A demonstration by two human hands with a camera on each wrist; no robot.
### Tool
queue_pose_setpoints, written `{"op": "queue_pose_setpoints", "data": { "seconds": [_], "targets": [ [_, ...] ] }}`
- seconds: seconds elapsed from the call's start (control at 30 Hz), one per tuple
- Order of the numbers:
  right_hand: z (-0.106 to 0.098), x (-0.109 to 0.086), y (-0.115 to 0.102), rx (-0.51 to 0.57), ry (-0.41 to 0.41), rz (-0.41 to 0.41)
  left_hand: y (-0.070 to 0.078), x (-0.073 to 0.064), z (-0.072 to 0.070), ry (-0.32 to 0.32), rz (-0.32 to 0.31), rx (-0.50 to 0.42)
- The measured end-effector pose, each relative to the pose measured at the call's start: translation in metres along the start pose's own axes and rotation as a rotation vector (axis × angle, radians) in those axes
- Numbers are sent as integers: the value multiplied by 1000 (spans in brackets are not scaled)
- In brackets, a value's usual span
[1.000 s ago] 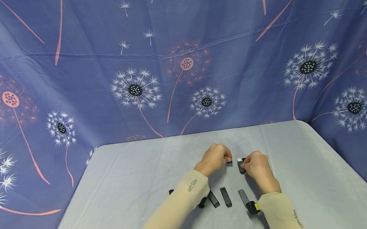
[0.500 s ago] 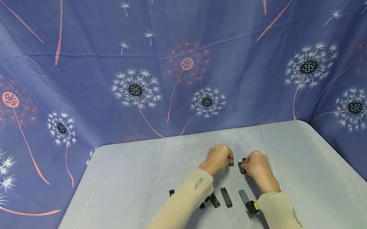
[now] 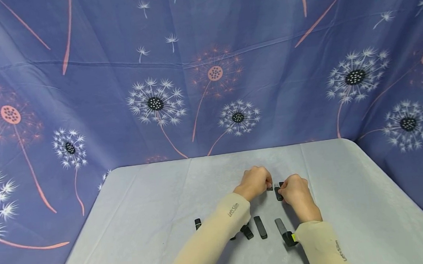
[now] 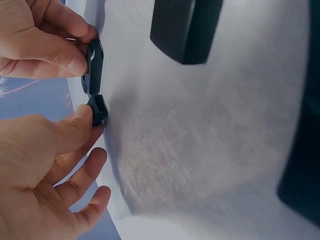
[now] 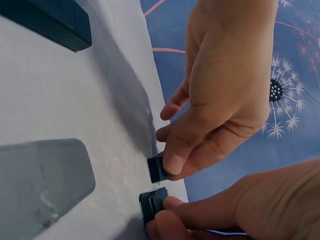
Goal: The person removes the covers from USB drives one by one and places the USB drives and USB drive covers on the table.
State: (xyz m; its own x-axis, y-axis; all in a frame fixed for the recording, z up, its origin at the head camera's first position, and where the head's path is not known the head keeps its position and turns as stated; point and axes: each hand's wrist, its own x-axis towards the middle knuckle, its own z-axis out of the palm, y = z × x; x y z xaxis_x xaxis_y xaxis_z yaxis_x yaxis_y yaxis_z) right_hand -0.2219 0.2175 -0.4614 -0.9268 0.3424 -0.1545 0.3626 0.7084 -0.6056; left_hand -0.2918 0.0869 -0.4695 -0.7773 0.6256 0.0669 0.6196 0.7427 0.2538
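Observation:
My left hand (image 3: 253, 182) pinches a small black cap (image 4: 98, 110) between thumb and finger, just above the table. Close on its right, my right hand (image 3: 296, 189) pinches a black USB stick (image 3: 278, 192) whose metal plug (image 3: 276, 185) points away from me. In the left wrist view the cap and the stick lie end to end, nearly touching. A narrow gap shows between cap (image 5: 159, 169) and stick (image 5: 151, 205) in the right wrist view. Beside the stick, a dark piece (image 3: 281, 183) is partly hidden by the right hand.
Nearer me on the grey-white table (image 3: 157, 202) lie a black stick (image 3: 261, 227), another black stick (image 3: 247, 232) partly under the left sleeve, and a grey one (image 3: 280, 226). One more dark stick (image 3: 198, 223) shows left of that sleeve. A patterned blue cloth (image 3: 209, 107) hangs behind.
My left hand has moved right with the cap, closing toward the USB stick. The right hand has stayed almost still, keeping its pinch on the stick.

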Motion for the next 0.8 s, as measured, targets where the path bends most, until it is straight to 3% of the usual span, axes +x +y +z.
{"op": "queue_pose_setpoints", "data": {
  "seconds": [0.37,0.57,0.8],
  "targets": [
    [0,-1,-1,21,13,-10,3,5,0,-21,-38,-14],
    [0,-1,-1,19,16,-21,3,7,0,-45,-35,-74],
    [0,0,0,25,9,-18,3,10,2,-43,-20,-75]
  ]
}}
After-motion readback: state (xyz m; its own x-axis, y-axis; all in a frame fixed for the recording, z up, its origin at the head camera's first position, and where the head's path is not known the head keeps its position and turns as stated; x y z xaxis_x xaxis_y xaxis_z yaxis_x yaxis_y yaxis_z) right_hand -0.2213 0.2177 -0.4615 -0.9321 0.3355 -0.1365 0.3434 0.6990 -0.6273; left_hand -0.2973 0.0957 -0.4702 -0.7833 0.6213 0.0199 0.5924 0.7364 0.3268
